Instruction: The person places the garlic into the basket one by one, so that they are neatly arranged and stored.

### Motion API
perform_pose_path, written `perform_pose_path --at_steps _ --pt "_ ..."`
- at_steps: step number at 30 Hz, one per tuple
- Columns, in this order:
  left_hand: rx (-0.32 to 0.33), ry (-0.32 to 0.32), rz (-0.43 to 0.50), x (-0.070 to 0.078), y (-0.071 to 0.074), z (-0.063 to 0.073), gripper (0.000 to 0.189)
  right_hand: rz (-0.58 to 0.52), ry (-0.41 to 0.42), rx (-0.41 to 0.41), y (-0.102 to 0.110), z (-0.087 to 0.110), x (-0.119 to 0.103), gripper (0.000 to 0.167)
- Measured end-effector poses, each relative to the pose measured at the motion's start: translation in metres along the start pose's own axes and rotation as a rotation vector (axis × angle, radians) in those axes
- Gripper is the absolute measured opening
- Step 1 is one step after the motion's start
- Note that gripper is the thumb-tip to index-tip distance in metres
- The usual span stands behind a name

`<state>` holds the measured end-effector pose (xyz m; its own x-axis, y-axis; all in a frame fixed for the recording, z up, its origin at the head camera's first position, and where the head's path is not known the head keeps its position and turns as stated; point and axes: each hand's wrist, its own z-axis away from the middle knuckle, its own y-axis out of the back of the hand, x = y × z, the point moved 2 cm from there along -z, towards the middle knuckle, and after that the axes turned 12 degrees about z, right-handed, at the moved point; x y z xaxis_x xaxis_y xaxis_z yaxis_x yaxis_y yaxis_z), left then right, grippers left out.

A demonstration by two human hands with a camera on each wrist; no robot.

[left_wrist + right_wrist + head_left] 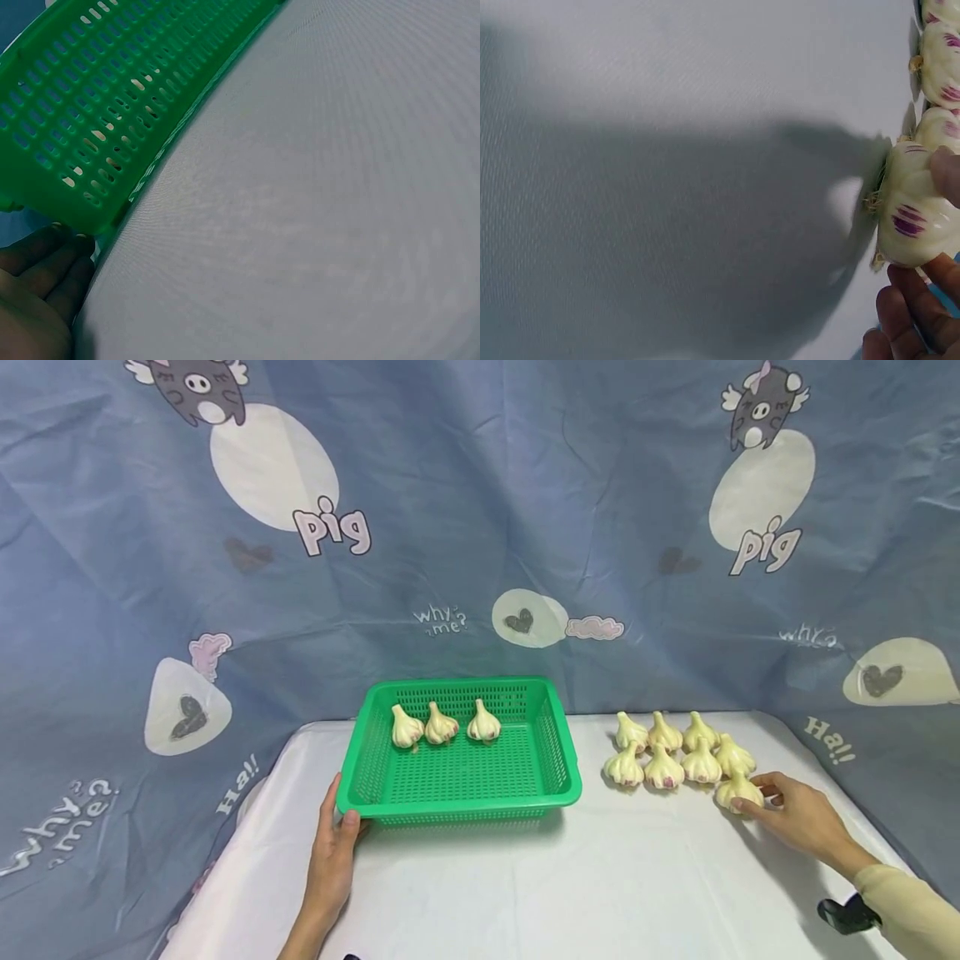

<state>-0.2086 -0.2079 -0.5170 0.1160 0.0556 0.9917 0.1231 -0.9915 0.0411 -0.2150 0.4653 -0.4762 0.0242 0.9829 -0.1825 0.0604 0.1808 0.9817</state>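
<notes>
A green plastic basket (457,808) stands on the table with three garlic bulbs (483,725) along its far side. My left hand (330,860) holds its near left corner, thumb at the front rim and fingers along the left side. In the left wrist view, fingertips (81,244) touch the basket's corner (82,214). On the right, my right hand (806,817) grips the nearest garlic bulb (733,792) between thumb and fingers. That purple-streaked bulb (911,217) sits close against its neighbours in the right wrist view.
Several more garlic bulbs (663,768) stand in two rows left of my right hand. A white cloth covers the table (570,893). Blue printed fabric (465,510) hangs behind and at both sides. A black strap (847,914) lies by the right sleeve (911,906).
</notes>
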Motion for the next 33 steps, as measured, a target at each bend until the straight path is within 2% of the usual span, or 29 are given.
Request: perform_pose_path --at_steps 9,25,33 --pt "0.000 -0.010 -0.031 0.0015 0.0001 0.0005 0.062 0.035 0.006 -0.024 0.0014 -0.0026 0.0048 0.069" --pt "0.000 -0.004 -0.010 -0.0007 0.0003 0.0015 0.062 0.021 0.059 -0.063 0.0032 -0.0023 0.0031 0.072" --pt "-0.005 -0.017 -0.005 -0.0003 -0.0001 0.0016 0.062 0.014 0.092 -0.007 0.0087 -0.0037 0.0027 0.066"
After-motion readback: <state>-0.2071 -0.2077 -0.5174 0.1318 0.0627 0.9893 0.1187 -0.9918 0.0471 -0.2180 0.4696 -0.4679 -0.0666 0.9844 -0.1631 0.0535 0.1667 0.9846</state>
